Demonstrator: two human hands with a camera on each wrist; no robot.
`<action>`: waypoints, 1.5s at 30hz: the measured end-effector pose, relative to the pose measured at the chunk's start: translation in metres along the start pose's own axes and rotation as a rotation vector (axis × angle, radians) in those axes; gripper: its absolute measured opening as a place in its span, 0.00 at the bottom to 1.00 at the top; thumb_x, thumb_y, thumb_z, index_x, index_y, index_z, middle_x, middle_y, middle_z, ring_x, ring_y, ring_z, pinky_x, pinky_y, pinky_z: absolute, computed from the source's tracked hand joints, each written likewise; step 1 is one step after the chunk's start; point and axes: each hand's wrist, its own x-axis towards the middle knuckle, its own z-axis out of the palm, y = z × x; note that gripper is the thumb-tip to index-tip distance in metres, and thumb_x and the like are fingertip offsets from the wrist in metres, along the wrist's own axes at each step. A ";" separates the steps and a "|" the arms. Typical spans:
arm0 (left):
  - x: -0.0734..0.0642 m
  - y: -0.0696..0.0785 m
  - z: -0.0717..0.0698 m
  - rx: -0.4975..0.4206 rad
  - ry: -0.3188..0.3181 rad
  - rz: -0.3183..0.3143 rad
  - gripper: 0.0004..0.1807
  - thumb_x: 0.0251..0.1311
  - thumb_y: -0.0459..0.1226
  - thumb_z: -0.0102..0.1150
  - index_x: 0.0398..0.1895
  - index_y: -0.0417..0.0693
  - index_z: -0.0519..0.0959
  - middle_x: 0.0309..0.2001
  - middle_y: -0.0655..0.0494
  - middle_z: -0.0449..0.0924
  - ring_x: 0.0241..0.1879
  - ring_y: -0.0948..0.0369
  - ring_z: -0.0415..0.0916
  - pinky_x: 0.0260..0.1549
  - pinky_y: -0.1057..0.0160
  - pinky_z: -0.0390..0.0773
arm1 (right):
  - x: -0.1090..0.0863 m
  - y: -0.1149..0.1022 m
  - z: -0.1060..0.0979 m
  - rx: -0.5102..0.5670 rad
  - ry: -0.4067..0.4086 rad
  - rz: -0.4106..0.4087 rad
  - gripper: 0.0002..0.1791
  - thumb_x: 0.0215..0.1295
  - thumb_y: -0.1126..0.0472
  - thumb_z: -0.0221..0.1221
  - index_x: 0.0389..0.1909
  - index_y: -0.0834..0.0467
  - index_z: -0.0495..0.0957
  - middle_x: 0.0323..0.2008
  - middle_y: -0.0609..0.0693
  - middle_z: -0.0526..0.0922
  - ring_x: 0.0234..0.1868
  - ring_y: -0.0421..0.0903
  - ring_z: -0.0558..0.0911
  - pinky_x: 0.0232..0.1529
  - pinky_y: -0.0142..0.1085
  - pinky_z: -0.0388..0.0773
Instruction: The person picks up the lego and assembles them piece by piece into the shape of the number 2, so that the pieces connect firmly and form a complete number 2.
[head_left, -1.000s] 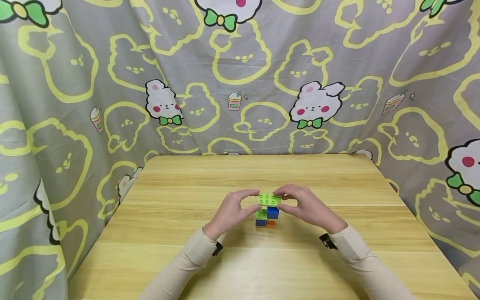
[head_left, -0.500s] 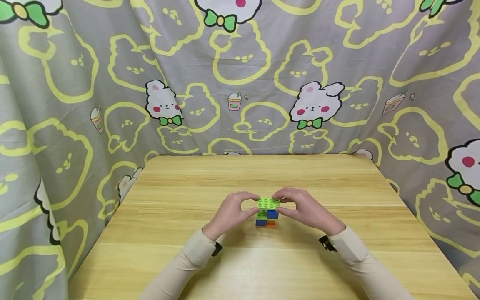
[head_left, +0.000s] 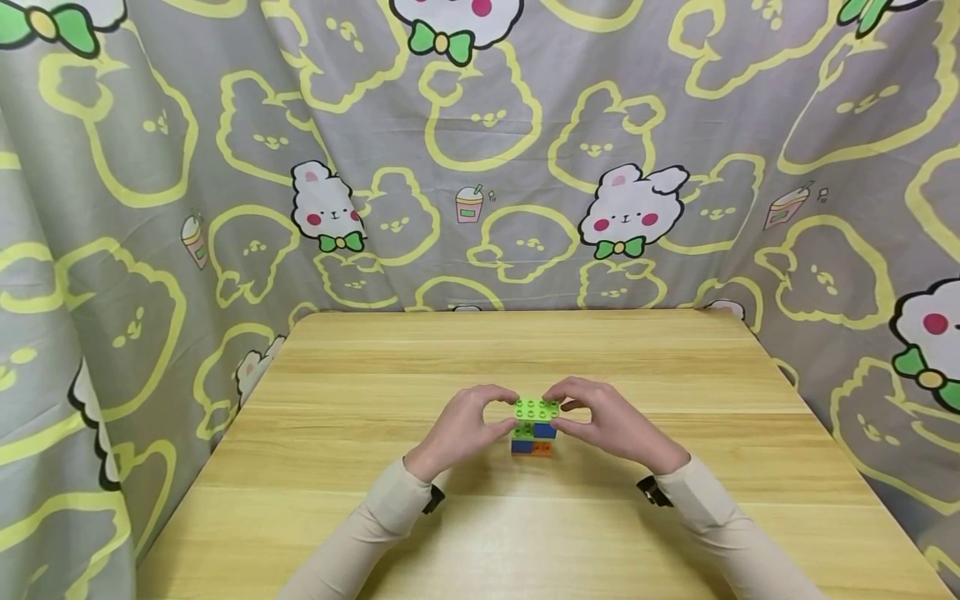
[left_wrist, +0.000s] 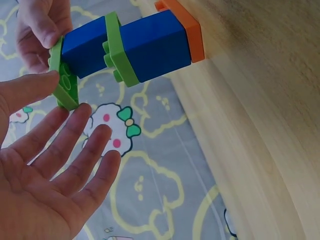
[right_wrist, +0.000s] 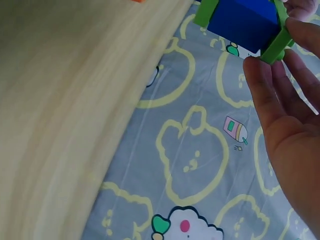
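Both your hands meet at the middle of the bench (head_left: 375,533), forearms in beige sleeves angling in from about 7 and 5 o'clock. Your left hand (head_left: 462,423) arches over from 9 o'clock of the brick stack (head_left: 533,429), thumb below and forefinger curved above, their tips pinching the left end of the green top plate (head_left: 537,408). The left wrist view shows your other fingers (left_wrist: 75,150) spread loose and straight under the plate, not wrapped around anything. Your right hand (head_left: 604,421) mirrors that from 3 o'clock, thumb and forefinger nipping the plate's right end; from the right wrist camera the fingertips (right_wrist: 260,75) press the green edge (right_wrist: 277,45) while the palm stays flat and relaxed.

The plate sits level on top of the stack, studs up. Beneath it you have a blue brick (left_wrist: 87,47), then a thin green plate (left_wrist: 117,52), another blue brick (left_wrist: 155,45), and an orange base plate (left_wrist: 192,30) resting flat on the bench. The stack stands upright, a little to the near side of the bench's centre. At 12 o'clock hangs the grey cartoon-rabbit curtain (head_left: 480,167).
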 end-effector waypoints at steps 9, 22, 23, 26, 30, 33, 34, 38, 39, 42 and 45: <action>0.000 -0.001 0.000 -0.072 -0.022 -0.041 0.19 0.64 0.38 0.69 0.56 0.41 0.83 0.54 0.50 0.86 0.55 0.52 0.81 0.57 0.48 0.79 | -0.005 0.006 0.008 0.172 0.004 0.110 0.19 0.71 0.53 0.64 0.59 0.55 0.80 0.56 0.47 0.82 0.54 0.46 0.84 0.53 0.37 0.83; 0.001 -0.007 0.000 -0.177 -0.075 -0.089 0.20 0.66 0.40 0.67 0.58 0.42 0.82 0.54 0.50 0.85 0.57 0.50 0.80 0.55 0.48 0.80 | -0.012 0.011 0.019 0.307 -0.047 0.260 0.27 0.78 0.48 0.56 0.71 0.54 0.72 0.58 0.50 0.82 0.56 0.49 0.82 0.52 0.37 0.82; 0.001 -0.008 0.000 -0.192 -0.084 -0.100 0.20 0.66 0.40 0.67 0.59 0.42 0.82 0.54 0.50 0.85 0.57 0.50 0.79 0.55 0.49 0.80 | -0.012 0.011 0.019 0.313 -0.056 0.268 0.27 0.78 0.47 0.55 0.72 0.53 0.71 0.58 0.50 0.82 0.56 0.49 0.82 0.52 0.38 0.82; 0.001 -0.011 0.001 -0.239 -0.111 -0.130 0.22 0.67 0.41 0.66 0.61 0.43 0.81 0.53 0.52 0.85 0.56 0.52 0.80 0.53 0.54 0.82 | -0.013 0.012 0.020 0.331 -0.080 0.283 0.28 0.79 0.46 0.53 0.74 0.52 0.69 0.58 0.51 0.82 0.54 0.49 0.83 0.51 0.41 0.83; 0.002 -0.015 0.002 -0.309 -0.142 -0.151 0.22 0.67 0.41 0.66 0.61 0.42 0.81 0.52 0.51 0.85 0.54 0.55 0.81 0.50 0.61 0.83 | -0.013 0.015 0.021 0.358 -0.108 0.278 0.28 0.81 0.47 0.50 0.76 0.52 0.65 0.62 0.54 0.80 0.55 0.51 0.83 0.53 0.44 0.83; 0.001 -0.017 0.002 -0.350 -0.164 -0.159 0.22 0.68 0.42 0.66 0.62 0.44 0.80 0.53 0.51 0.85 0.53 0.55 0.82 0.50 0.62 0.83 | -0.013 0.016 0.023 0.399 -0.130 0.293 0.28 0.81 0.47 0.49 0.77 0.50 0.63 0.65 0.56 0.77 0.57 0.53 0.83 0.53 0.46 0.83; 0.001 -0.018 0.002 -0.359 -0.170 -0.159 0.22 0.68 0.43 0.65 0.62 0.44 0.80 0.53 0.50 0.85 0.53 0.54 0.83 0.50 0.61 0.84 | -0.013 0.016 0.023 0.413 -0.137 0.301 0.28 0.82 0.47 0.48 0.77 0.49 0.63 0.66 0.57 0.76 0.57 0.54 0.83 0.53 0.46 0.84; 0.000 -0.020 0.002 -0.394 -0.194 -0.175 0.22 0.69 0.43 0.65 0.63 0.48 0.79 0.53 0.49 0.84 0.50 0.52 0.85 0.49 0.58 0.84 | -0.014 0.016 0.024 0.480 -0.163 0.322 0.29 0.82 0.47 0.47 0.79 0.47 0.59 0.68 0.60 0.73 0.57 0.58 0.83 0.52 0.50 0.84; 0.000 -0.021 0.002 -0.398 -0.197 -0.177 0.22 0.69 0.43 0.65 0.63 0.48 0.79 0.53 0.49 0.84 0.49 0.52 0.85 0.49 0.57 0.84 | -0.014 0.016 0.024 0.491 -0.166 0.324 0.29 0.82 0.47 0.47 0.79 0.47 0.59 0.68 0.61 0.72 0.57 0.59 0.83 0.52 0.51 0.84; 0.001 -0.022 0.002 -0.410 -0.200 -0.182 0.22 0.69 0.43 0.65 0.63 0.49 0.79 0.54 0.48 0.84 0.48 0.52 0.85 0.48 0.56 0.85 | -0.014 0.016 0.024 0.513 -0.171 0.326 0.30 0.82 0.48 0.47 0.79 0.48 0.58 0.68 0.62 0.72 0.55 0.60 0.84 0.52 0.53 0.83; 0.001 -0.022 0.001 -0.418 -0.200 -0.181 0.21 0.69 0.43 0.65 0.63 0.50 0.79 0.54 0.48 0.84 0.48 0.53 0.85 0.49 0.56 0.84 | -0.014 0.016 0.024 0.511 -0.171 0.332 0.29 0.82 0.47 0.47 0.79 0.48 0.58 0.67 0.62 0.73 0.52 0.59 0.86 0.53 0.54 0.83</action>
